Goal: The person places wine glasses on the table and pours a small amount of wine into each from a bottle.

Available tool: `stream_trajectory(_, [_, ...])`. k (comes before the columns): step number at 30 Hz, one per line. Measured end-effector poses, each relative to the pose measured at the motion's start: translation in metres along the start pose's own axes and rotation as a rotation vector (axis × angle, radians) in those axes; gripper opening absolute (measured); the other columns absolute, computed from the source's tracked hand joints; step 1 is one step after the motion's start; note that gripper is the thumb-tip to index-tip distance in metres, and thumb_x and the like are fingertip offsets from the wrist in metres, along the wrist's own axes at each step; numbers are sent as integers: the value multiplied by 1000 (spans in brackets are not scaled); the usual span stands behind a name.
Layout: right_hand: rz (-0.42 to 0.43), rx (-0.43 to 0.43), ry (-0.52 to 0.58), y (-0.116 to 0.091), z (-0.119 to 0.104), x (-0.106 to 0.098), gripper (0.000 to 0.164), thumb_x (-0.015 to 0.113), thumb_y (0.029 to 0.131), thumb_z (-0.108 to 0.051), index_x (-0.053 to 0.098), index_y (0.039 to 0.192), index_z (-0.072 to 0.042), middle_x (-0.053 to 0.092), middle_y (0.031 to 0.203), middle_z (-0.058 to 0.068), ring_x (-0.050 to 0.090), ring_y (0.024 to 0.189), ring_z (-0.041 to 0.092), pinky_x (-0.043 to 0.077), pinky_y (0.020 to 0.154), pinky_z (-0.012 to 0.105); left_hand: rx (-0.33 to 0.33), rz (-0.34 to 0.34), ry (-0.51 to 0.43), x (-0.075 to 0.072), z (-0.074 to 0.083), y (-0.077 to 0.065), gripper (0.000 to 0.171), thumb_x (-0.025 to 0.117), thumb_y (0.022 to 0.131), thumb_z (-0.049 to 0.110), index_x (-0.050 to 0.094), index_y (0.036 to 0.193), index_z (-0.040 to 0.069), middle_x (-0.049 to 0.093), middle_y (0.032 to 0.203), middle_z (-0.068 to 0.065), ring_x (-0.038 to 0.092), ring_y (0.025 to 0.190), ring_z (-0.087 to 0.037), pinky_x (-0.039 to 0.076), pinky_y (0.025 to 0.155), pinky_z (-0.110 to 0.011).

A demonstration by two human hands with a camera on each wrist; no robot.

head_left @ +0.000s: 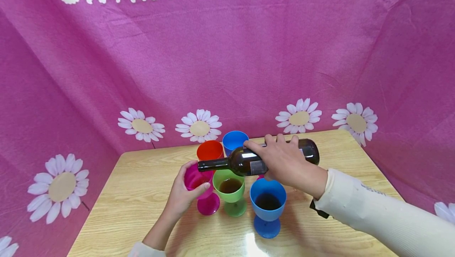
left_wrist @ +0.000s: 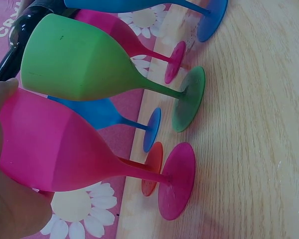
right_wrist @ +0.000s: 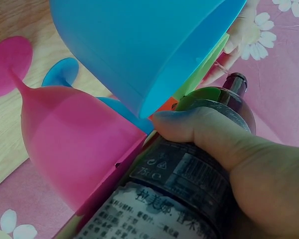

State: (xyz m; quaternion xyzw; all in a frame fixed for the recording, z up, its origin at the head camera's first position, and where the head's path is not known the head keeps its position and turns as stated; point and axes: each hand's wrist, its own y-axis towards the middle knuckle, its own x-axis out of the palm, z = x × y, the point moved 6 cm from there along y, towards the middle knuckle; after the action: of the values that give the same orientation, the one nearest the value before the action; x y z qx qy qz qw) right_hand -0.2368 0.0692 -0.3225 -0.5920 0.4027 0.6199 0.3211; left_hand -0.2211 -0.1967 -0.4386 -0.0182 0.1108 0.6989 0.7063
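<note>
My left hand [head_left: 182,194] holds a pink goblet [left_wrist: 60,144] round its bowl, and the foot stands on the table. Some dark reddish liquid shows inside it. With my right hand [head_left: 286,159] I grip a dark wine bottle [head_left: 245,163] round its body, tipped nearly level. The bottle's mouth is over the pink goblet's rim, and a thin trickle shows by it in the right wrist view. Right beside stands a green goblet [head_left: 232,198] with dark liquid in it. Nearer to me, a blue goblet [head_left: 268,212] also contains dark liquid.
Behind these stand a red goblet [head_left: 210,149] and a second blue goblet [head_left: 234,140]. Another pink goblet [right_wrist: 74,134] is mostly hidden by the bottle and right hand in the head view. A pink cloth [head_left: 231,59] with daisies hangs behind the wooden table [head_left: 142,194].
</note>
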Motion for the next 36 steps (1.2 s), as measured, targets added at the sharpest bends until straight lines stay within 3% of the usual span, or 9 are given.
stream_trajectory(22, [4,4,29,0,4,1,100,99,65,-31,48,150,-40,62,115,15,57,106,38,44,81,59,-4,1,15,0,1,-1,74,83,85,8,44,148,14,61,137,-13,59,125,-31,55,94,-25])
stream_trajectory(36, [39,28,174,-4,18,-5,99,97,68,-38,44,152,-36,62,116,13,59,102,36,43,71,50,-26,8,42,-2,0,0,79,86,83,12,43,150,15,57,139,-12,55,127,-33,58,90,-32])
